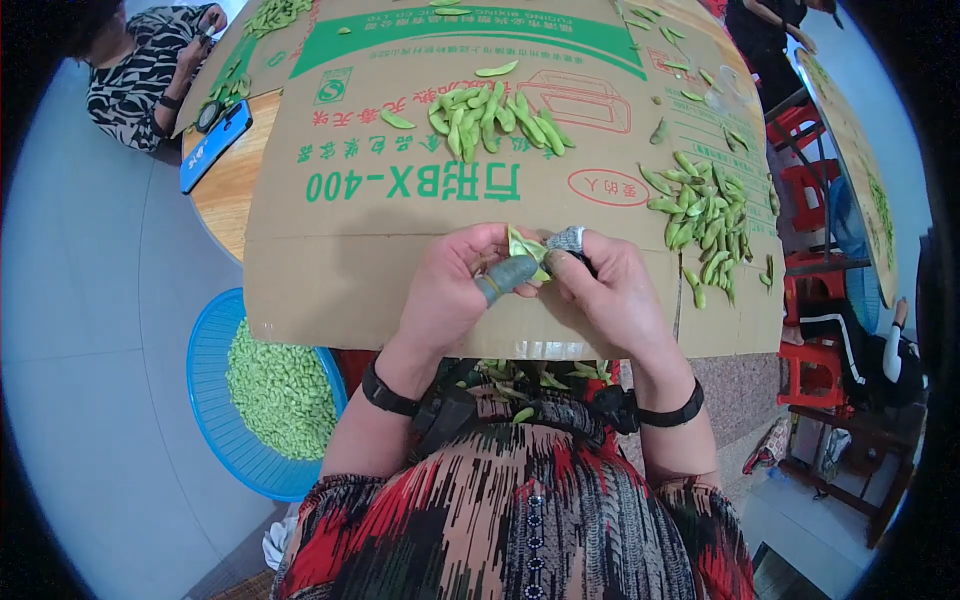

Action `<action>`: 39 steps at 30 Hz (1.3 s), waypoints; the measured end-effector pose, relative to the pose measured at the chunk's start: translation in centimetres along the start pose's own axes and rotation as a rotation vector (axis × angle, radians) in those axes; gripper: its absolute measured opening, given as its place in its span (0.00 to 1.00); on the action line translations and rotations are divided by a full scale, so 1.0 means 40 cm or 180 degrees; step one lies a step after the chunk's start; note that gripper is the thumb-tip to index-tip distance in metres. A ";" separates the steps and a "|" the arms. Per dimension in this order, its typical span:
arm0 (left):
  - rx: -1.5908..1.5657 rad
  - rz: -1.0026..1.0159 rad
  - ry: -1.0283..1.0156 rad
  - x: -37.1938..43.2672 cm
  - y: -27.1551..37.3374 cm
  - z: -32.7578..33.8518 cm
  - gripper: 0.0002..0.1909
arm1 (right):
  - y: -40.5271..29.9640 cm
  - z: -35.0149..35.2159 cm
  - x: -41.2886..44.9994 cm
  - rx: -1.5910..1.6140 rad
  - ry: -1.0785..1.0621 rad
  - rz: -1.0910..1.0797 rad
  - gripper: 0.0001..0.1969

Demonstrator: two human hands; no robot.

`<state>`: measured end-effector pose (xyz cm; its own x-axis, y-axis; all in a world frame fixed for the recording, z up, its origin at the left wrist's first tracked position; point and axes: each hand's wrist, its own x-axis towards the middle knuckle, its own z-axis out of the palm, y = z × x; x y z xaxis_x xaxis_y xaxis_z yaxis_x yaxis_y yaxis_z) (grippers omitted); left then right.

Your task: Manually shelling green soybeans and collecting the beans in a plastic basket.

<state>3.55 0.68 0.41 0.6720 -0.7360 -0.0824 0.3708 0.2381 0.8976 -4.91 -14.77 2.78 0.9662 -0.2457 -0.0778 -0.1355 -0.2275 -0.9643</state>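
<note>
Both hands meet above the near part of a flattened cardboard sheet (pixel 337 285). My left hand (pixel 450 285) grips a green bean pod (pixel 521 240), split open along its length. A grey-green cover (pixel 506 277) sleeves the left thumb. From the other side, my right hand (pixel 619 289) pinches the same pod between thumb and forefinger. Grey knitted material (pixel 566 238) wraps a right fingertip, and something black shows under that thumb, mostly hidden. Beyond my hands lies a small heap of plump green pods (pixel 487 116). A larger heap of pods (pixel 705 210) is to the right.
A blue plastic basket (pixel 196 405) of shelled green beans (pixel 281 397) stands low at my left. A blue phone (pixel 216 146) lies on the wooden table edge (pixel 221 217). Pod pieces (pixel 555 379) rest in my lap. Other people (pixel 142 67) and red stools (pixel 806 195) are nearby.
</note>
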 end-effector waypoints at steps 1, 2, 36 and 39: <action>-0.0237 -0.0040 -0.0117 -0.001 0.001 -0.006 0.11 | -0.011 -0.005 0.001 0.0327 -0.0163 0.0359 0.09; -0.0237 -0.0032 -0.0106 -0.002 0.001 -0.010 0.11 | -0.016 -0.008 0.002 0.0652 -0.0328 0.0718 0.09; 0.1534 0.0447 0.0572 -0.015 -0.015 -0.003 0.13 | -0.011 -0.036 0.227 -0.3502 0.0121 -0.0858 0.10; 0.1724 0.0602 0.0502 -0.020 -0.019 -0.002 0.13 | -0.042 -0.025 0.167 -0.3569 -0.0056 -0.0567 0.11</action>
<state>2.79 1.14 -0.22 0.7971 -0.5993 0.0742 -0.1164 -0.0319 0.9927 1.54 -16.97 4.16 0.9931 -0.1143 0.0258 -0.1073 -0.9755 -0.1923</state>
